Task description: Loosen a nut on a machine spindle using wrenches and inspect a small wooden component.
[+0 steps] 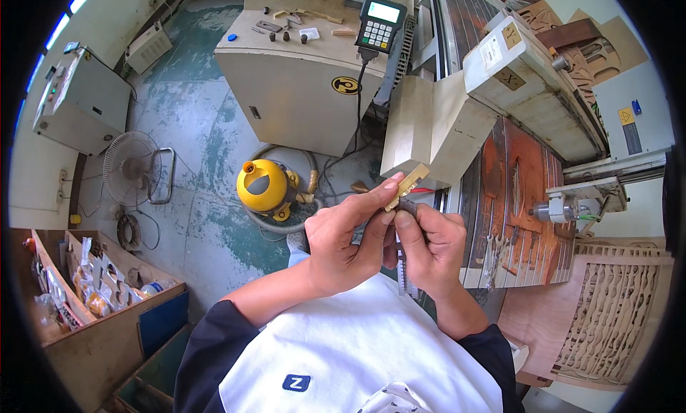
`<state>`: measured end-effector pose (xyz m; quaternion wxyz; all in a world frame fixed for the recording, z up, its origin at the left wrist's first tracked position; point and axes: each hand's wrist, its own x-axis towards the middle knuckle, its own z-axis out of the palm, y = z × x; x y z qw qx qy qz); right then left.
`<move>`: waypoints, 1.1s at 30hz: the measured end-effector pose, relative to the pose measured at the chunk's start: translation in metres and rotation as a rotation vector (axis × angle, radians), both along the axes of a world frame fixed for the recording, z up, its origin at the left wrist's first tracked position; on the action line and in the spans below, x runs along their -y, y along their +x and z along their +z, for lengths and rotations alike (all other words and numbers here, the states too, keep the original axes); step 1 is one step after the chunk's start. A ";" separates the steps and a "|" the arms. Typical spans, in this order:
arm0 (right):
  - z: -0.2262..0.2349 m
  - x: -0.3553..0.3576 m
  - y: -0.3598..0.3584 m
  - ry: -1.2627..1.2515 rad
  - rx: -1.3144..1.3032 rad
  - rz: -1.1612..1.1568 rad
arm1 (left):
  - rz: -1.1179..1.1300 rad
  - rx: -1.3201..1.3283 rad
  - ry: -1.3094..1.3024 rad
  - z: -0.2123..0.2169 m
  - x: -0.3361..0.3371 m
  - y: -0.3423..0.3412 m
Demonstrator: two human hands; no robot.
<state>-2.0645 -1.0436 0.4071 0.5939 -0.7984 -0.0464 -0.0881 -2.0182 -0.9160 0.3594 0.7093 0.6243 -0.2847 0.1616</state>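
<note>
In front of my chest both hands meet, fingers closed. Between thumb and fingers, my left hand (350, 234) pinches a small yellowish notched block (409, 183), tilted up to the right; wood or brass, I cannot tell. My right hand (432, 252) is closed beside it, its thumb at a small dark piece (407, 205) just under the block. Below the right fingers hangs a narrow grey metal tool (403, 274) with fine marks along it, like a caliper. Its upper part is hidden by my hands.
Ahead stands a grey control cabinet (286, 91) with a handheld keypad (380, 23) and small parts on top. A large cutting machine (518, 84) fills the right. A yellow vacuum (264, 188), a fan (132, 168) and a wooden bin (107, 327) are to the left.
</note>
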 end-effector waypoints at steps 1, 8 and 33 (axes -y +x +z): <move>0.000 0.001 0.001 0.001 -0.001 0.001 | 0.013 0.025 0.002 -0.001 0.001 0.002; 0.004 0.022 0.012 0.373 -0.246 0.171 | -0.048 -0.029 -0.067 0.004 0.007 0.007; 0.024 0.025 0.008 0.119 0.047 -0.112 | -0.557 -0.573 -0.443 0.018 0.010 0.021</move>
